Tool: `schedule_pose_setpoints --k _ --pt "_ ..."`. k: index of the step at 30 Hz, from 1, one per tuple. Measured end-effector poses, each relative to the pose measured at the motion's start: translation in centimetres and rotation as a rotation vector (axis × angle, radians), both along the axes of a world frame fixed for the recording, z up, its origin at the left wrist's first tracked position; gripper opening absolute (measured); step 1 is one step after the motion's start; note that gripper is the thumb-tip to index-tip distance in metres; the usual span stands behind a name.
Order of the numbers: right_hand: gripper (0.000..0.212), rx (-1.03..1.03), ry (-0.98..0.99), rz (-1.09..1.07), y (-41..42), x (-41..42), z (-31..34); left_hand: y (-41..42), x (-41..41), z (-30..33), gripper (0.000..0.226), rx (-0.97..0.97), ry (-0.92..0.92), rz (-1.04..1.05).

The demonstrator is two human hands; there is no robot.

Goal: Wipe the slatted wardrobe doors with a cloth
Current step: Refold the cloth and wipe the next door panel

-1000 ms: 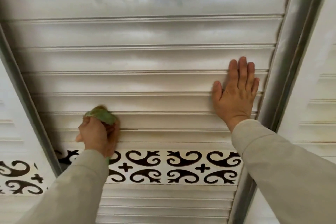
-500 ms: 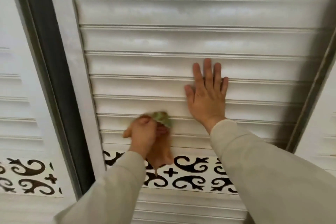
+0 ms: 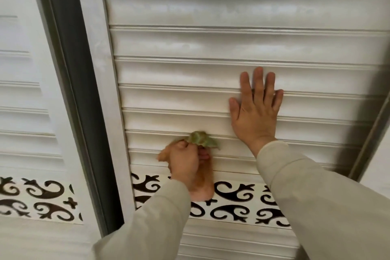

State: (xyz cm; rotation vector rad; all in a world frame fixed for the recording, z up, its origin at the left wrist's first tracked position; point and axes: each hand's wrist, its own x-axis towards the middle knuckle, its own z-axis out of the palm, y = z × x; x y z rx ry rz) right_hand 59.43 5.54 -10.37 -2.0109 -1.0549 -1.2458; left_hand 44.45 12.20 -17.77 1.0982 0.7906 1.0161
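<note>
Green cloth [image 3: 202, 139] is bunched in the left hand [image 3: 185, 160], fingers curled round it, and pressed against a low slat of the wardrobe door [image 3: 211, 44], just above the patterned band [image 3: 238, 200]. Right hand [image 3: 256, 110] lies flat on the slats, fingers straight, holding nothing, apparently to steady the door. No containers are visible.

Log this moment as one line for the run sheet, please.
step: wiping lower slats | left hand: grips cloth against wardrobe door | right hand: flat on slats, fingers straight | below: scrollwork band
</note>
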Motion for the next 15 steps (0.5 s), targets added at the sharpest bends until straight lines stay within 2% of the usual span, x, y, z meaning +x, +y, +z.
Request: schedule_pose_setpoints --k 4,8,11,13,15 --pt "0.067 0.025 -0.017 0.013 -0.2 0.0 -0.1 1.3 -1.0 -0.9 0.027 0.001 0.055 0.011" --pt "0.066 0.034 -0.033 0.007 0.0 0.1 -0.2 3.3 -5.1 -2.6 0.023 -0.047 0.132 0.244" --pt "0.066 0.054 -0.046 -0.01 0.2 0.3 -0.2 5.4 -7.8 -3.1 0.024 -0.256 -0.04 0.424" --pt "0.065 0.078 -0.062 -0.02 0.2 0.3 -0.3 5.9 -8.6 -2.9 0.029 -0.347 -0.175 0.384" --pt "0.065 0.091 -0.079 -0.023 0.3 0.4 -0.3 5.5 -8.6 -2.7 0.018 -0.367 -0.214 0.33"
